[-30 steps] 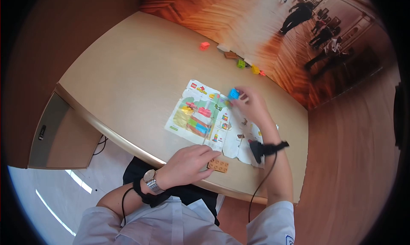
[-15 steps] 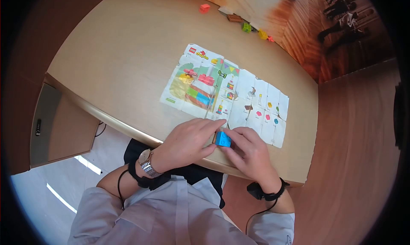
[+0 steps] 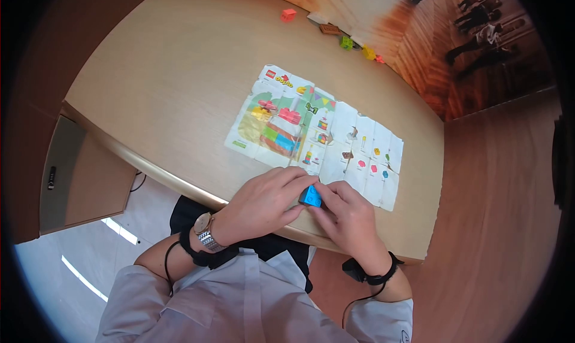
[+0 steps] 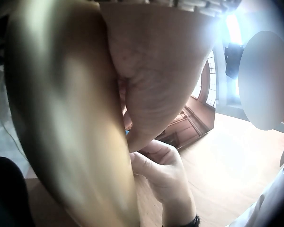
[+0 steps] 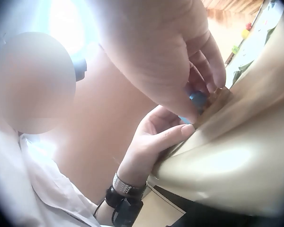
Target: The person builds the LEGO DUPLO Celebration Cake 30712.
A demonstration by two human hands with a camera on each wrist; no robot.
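Blue brick [image 3: 311, 197] is meeting orange brick [image 5: 218, 98], lower centre; right hand [image 3: 352, 217] is pinching blue one, left hand [image 3: 259, 200] seemingly holding orange one; whether fully joined, I cannot tell; loose bricks [image 3: 346, 42], upper right, are waiting.

The blue brick [image 4: 127, 133] is mostly hidden in left wrist view.
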